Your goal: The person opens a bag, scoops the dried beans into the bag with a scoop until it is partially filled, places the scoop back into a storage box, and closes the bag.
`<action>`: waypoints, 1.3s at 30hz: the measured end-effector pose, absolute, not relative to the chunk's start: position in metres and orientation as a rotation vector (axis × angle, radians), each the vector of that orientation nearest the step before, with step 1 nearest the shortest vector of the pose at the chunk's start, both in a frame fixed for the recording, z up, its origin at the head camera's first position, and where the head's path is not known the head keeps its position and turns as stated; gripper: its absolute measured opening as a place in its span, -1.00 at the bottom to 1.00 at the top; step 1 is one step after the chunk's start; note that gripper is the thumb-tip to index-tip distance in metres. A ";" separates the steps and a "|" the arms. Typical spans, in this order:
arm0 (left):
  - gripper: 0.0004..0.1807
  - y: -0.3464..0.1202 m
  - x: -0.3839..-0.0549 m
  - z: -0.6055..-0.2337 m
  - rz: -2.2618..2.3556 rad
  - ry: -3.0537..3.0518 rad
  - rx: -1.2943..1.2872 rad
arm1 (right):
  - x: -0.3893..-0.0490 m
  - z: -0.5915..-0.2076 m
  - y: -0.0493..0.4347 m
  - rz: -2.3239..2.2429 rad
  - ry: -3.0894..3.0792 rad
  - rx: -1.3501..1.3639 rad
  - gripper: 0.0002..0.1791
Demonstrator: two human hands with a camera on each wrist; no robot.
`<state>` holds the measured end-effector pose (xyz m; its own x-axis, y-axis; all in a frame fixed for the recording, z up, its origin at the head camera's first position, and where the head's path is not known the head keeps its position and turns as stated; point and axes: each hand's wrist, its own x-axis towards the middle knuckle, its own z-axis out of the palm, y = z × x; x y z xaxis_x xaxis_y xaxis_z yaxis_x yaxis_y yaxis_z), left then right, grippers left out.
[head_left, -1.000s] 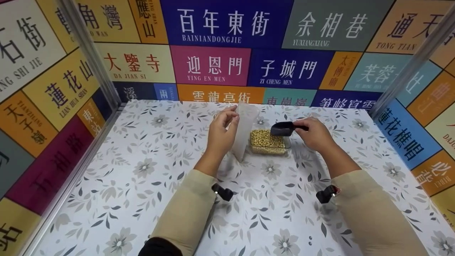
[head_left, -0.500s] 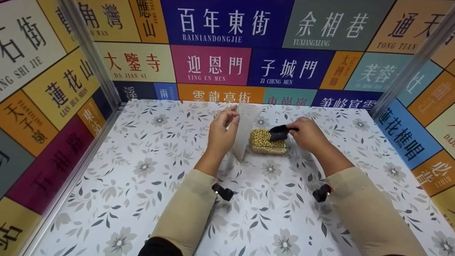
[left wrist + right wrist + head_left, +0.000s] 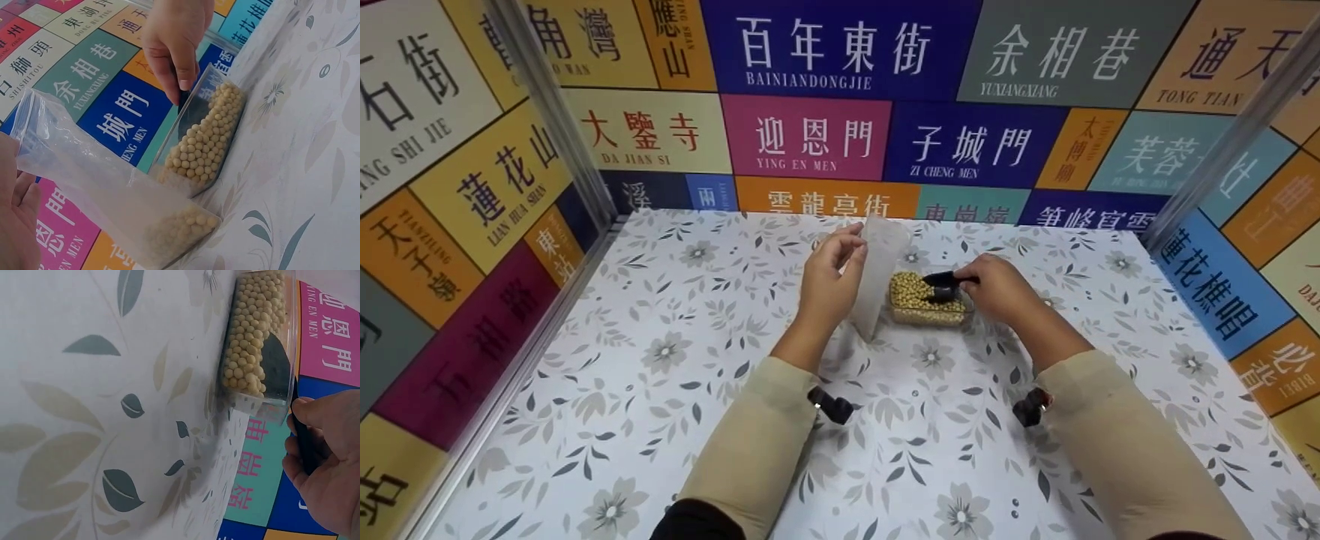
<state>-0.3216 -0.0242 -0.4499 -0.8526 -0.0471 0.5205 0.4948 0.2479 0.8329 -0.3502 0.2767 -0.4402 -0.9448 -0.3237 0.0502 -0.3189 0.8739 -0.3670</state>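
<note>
A clear rectangular container (image 3: 928, 318) of pale yellow soybeans (image 3: 909, 288) stands on the table. My right hand (image 3: 996, 287) grips the handle of a black scoop (image 3: 942, 291), whose blade is pushed down among the beans. The right wrist view shows the blade (image 3: 274, 363) through the clear wall, with fingers round the handle (image 3: 304, 439). To the left of the container, my left hand (image 3: 831, 279) holds a frosted plastic bag (image 3: 876, 279) upright by its top edge. Some soybeans (image 3: 183, 228) lie at the bottom of this bag.
A white tablecloth (image 3: 720, 442) with grey flowers and leaves covers the table. Panels with coloured street-name signs (image 3: 840, 45) enclose the back and both sides. A wrist camera (image 3: 831, 406) sits on each sleeve.
The right hand has moved left, and the scoop has gone from above the container's right part down into the soybeans. The left hand and the bag have stayed nearly still.
</note>
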 end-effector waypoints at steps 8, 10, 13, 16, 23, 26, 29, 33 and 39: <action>-0.83 -0.025 -0.323 -0.451 -1.647 -2.071 -0.418 | -0.351 -0.447 0.275 -0.678 3.023 -0.494 -0.65; -0.83 -0.025 -0.323 -0.451 -1.646 -2.071 -0.418 | -0.351 -0.448 0.275 -0.693 3.015 -0.494 -0.65; -0.83 -0.025 -0.323 -0.451 -1.646 -2.069 -0.417 | -0.351 -0.450 0.274 -0.715 3.004 -0.499 -0.64; -0.84 -0.025 -0.324 -0.452 -1.655 -2.058 -0.426 | -0.350 -0.452 0.273 -0.734 3.005 -0.511 -0.64; -0.83 -0.023 -0.324 -0.452 -1.669 -2.038 -0.448 | -0.348 -0.456 0.270 -0.767 3.065 -0.564 -0.66; -0.84 -0.023 -0.324 -0.453 -1.673 -2.037 -0.445 | -0.348 -0.456 0.267 -0.784 3.069 -0.535 -0.66; -0.84 -0.023 -0.324 -0.452 -1.679 -2.040 -0.437 | -0.348 -0.457 0.266 -0.809 3.056 -0.505 -0.66; -0.84 -0.023 -0.324 -0.452 -1.686 -2.039 -0.434 | -0.349 -0.462 0.268 -0.878 3.042 -0.493 -0.66; -0.84 -0.023 -0.325 -0.453 -1.693 -2.041 -0.429 | -0.349 -0.469 0.269 -0.966 3.033 -0.484 -0.66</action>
<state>-0.3245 -0.0234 -0.4530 -0.8494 -0.0468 0.5257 0.5080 0.1977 0.8384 -0.3491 0.2688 -0.4691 -0.9518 -0.2595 0.1637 -0.3064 0.7750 -0.5527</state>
